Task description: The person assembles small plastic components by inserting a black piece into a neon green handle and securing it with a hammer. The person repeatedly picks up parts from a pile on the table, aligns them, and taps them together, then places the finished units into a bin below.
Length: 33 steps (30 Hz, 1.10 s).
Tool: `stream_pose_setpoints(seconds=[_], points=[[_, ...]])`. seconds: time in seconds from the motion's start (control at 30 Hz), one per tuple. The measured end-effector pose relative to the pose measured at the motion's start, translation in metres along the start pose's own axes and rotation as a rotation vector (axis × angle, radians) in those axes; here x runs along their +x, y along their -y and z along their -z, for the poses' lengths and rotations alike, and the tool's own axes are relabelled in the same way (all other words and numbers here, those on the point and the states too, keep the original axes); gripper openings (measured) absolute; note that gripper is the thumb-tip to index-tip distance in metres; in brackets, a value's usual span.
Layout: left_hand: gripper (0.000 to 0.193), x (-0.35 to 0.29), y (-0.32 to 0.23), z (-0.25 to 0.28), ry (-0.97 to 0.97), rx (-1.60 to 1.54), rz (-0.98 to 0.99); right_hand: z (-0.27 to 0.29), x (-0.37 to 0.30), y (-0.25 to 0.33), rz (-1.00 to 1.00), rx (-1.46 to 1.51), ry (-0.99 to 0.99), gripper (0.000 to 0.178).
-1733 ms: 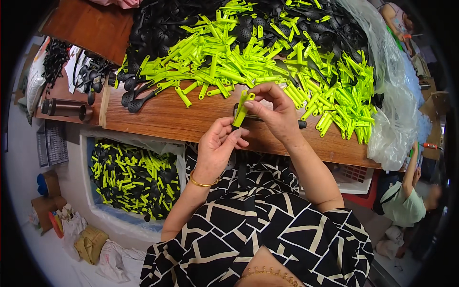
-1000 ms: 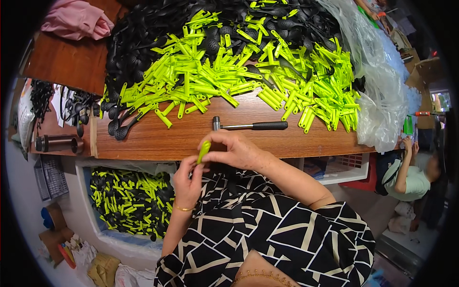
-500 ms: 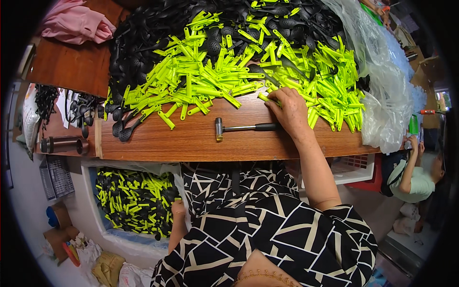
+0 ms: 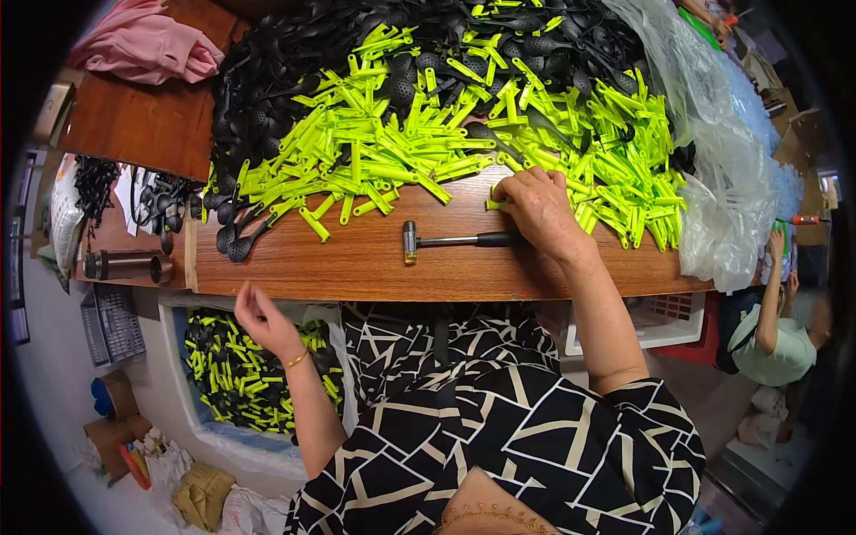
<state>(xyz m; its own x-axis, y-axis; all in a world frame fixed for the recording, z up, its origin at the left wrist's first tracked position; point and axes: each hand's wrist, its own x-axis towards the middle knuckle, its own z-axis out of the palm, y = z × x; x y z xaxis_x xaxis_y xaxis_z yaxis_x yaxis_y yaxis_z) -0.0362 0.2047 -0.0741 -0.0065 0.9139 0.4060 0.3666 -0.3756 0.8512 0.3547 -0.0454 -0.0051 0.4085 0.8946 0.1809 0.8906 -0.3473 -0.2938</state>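
Note:
My right hand (image 4: 539,209) is closed over the table, pinching a lime-green plastic handle (image 4: 493,205) whose end juts out left of the fingers. Just below that hand lies a small hammer (image 4: 450,240) with a metal head and black grip. My left hand (image 4: 267,323) hangs above a lined bin (image 4: 192,428), fingers loosely stretched toward the table edge, with nothing visible in it. Green handles (image 4: 374,147) are heaped beyond my right hand. Behind them rises a pile of black slotted spoon heads (image 4: 267,98). A few spoons with black heads (image 4: 239,248) rest at the heap's left end.
Black-and-green utensils (image 4: 236,383) fill the bin at lower left. Clear plastic sheeting (image 4: 727,214) borders the heap on the right. A metal flask (image 4: 125,266) lies on the left table, and a pink cloth (image 4: 147,45) is at far left. Another person (image 4: 771,339) works at far right.
My left hand has risen from beside the bin to above it, near the table edge. My right hand stays near the heap, slightly lower, with the green handle in its fingers.

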Motion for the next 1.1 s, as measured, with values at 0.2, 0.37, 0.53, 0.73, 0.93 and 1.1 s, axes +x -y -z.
stream_pose_setpoints(seconds=[0.2,0.37,0.53,0.73,0.93,1.1], points=[[0.017,0.004,-0.157,-0.125,0.784,-0.051,-0.522,0.005,0.003,0.006,0.084,-0.078,0.089,0.014],[0.020,-0.011,-0.201,-0.251,0.860,-0.042,-0.952,0.005,-0.010,-0.001,0.091,-0.002,0.068,0.011],[0.023,-0.023,-0.213,-0.316,1.040,0.288,-1.167,-0.003,-0.032,0.000,-0.032,0.194,-0.169,0.013],[0.019,-0.026,-0.211,-0.342,0.894,0.146,-1.257,-0.001,-0.048,-0.005,-0.107,0.440,-0.349,0.014],[0.031,-0.025,-0.242,-0.298,0.888,-0.099,-1.144,0.015,-0.051,-0.021,-0.290,0.924,-0.476,0.018],[0.040,-0.043,-0.245,-0.213,1.145,-0.075,-0.914,0.043,-0.047,-0.006,-0.228,1.006,-0.372,0.020]])
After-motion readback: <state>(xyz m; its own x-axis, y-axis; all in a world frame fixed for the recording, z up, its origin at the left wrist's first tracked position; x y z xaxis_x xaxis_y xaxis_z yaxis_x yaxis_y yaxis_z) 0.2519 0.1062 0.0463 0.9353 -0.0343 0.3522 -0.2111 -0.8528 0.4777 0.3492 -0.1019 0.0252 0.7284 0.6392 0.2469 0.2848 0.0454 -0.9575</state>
